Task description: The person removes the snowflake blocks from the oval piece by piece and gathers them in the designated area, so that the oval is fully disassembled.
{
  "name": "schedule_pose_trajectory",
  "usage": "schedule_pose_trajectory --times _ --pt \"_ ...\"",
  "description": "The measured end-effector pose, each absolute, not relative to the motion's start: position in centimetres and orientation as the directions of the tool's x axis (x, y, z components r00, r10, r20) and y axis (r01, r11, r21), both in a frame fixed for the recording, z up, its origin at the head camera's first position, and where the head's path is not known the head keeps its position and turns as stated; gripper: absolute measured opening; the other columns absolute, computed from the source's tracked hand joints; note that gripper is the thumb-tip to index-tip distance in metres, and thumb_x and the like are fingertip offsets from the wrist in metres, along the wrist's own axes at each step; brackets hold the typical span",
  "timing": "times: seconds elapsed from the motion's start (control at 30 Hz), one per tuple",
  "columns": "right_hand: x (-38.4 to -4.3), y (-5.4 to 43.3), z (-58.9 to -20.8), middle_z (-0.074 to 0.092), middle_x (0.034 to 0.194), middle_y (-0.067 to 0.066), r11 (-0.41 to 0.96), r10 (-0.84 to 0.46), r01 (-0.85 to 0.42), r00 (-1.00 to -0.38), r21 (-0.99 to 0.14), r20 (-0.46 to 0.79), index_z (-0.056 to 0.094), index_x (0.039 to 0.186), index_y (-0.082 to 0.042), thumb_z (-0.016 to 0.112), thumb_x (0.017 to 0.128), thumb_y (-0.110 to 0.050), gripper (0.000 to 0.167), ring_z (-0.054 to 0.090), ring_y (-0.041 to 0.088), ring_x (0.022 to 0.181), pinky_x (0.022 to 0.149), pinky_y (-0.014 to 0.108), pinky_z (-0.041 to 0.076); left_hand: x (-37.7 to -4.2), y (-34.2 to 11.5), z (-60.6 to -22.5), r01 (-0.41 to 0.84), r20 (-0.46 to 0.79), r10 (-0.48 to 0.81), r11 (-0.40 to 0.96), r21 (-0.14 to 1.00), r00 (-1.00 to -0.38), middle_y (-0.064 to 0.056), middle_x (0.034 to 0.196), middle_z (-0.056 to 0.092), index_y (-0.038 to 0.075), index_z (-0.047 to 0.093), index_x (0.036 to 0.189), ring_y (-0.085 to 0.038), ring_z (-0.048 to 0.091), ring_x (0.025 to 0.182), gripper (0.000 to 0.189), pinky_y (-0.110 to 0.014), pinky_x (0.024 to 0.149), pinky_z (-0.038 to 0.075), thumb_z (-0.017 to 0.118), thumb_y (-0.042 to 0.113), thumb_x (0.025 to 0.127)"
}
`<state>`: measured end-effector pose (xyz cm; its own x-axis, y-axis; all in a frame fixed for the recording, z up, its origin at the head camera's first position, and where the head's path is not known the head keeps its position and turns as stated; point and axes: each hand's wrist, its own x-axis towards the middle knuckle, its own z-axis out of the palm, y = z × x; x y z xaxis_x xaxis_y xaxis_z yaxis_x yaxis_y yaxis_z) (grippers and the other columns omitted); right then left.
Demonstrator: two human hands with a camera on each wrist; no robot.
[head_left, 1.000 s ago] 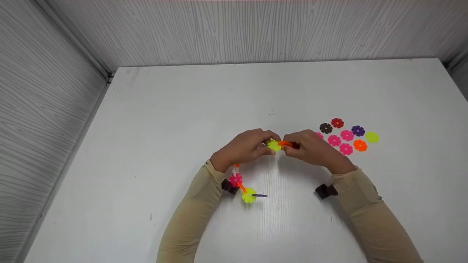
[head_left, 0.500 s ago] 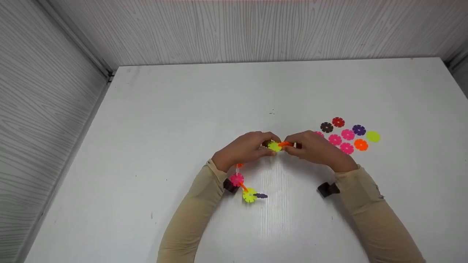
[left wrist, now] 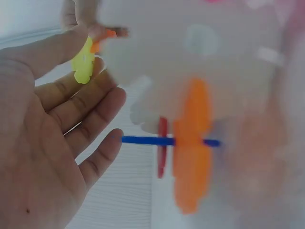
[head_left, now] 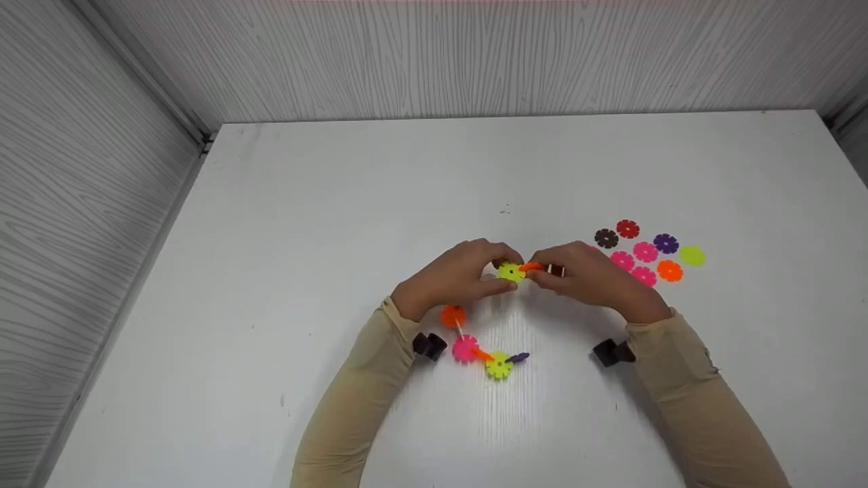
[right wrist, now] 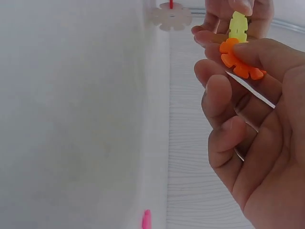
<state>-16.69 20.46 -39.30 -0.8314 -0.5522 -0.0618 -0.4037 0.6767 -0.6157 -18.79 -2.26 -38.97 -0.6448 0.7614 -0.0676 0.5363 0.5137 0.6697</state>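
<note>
Head view: above a white table [head_left: 366,183], a person's left hand [head_left: 462,272] pinches a yellow disc [head_left: 511,272], the right hand [head_left: 588,274] an orange disc [head_left: 531,267] touching it; a chain of discs [head_left: 465,348] sits nearer the wearer, loose discs [head_left: 645,252] beside the right hand. Left wrist view: a blurred orange piece [left wrist: 193,143] looms close. Right wrist view: a thumb presses the orange disc.

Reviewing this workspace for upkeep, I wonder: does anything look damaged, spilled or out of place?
Small dark marks on the white table, beyond the left hand, stand out against its pale surface; whether scratches or dirt, I can't tell. No spill shows, and neither the linked discs nor the loose discs look plainly broken.
</note>
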Motion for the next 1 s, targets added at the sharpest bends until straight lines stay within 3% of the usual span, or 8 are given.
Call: schedule_pose_trajectory --times 0.2,0.43,0.7,1.0 --pt "-16.2 20.5 -38.0 0.061 0.068 0.008 0.605 -0.593 -0.421 -0.805 -0.676 -0.029 0.070 0.096 -0.003 0.061 0.093 -0.013 0.013 0.050 0.012 0.058 0.059 0.023 0.046 -18.5 -2.4 -37.9 0.537 -0.003 0.770 0.448 0.715 -0.638 -0.006 0.108 0.062 0.009 0.061 0.120 -0.025 0.054 0.100 0.031 -0.038 0.089 0.048 0.062 0.022 0.091" --pt "-16.1 21.0 -37.4 0.064 0.072 0.010 0.576 -0.642 -0.441 -0.765 -0.688 -0.047 0.069 0.094 -0.002 0.059 0.094 -0.011 0.013 0.054 0.011 0.063 0.064 0.023 0.049 -18.6 -2.5 -37.7 0.533 0.001 0.804 0.394 0.749 -0.595 -0.005 0.113 0.064 0.010 0.061 0.124 -0.022 0.053 0.099 0.035 -0.043 0.091 0.048 0.063 0.021 0.091" --pt "-16.1 21.1 -36.8 0.063 0.068 0.000 0.607 -0.606 -0.414 -0.794 -0.679 -0.058 0.068 0.096 -0.003 0.062 0.094 -0.016 0.015 0.057 0.011 0.061 0.065 0.023 0.052 -18.7 -2.4 -37.1 0.544 0.010 0.787 0.417 0.728 -0.616 -0.008 0.113 0.063 0.008 0.061 0.125 -0.030 0.055 0.103 0.036 -0.042 0.091 0.049 0.065 0.021 0.092" --pt "-16.0 20.6 -36.5 0.065 0.070 0.004 0.547 -0.638 -0.472 -0.769 -0.692 0.020 0.068 0.092 -0.002 0.061 0.095 -0.014 0.014 0.058 0.007 0.060 0.065 0.021 0.053 -18.5 -3.2 -36.0 0.582 0.049 0.799 0.393 0.712 -0.599 -0.009 0.109 0.063 0.006 0.061 0.123 -0.030 0.055 0.101 0.033 -0.042 0.089 0.049 0.063 0.019 0.092"
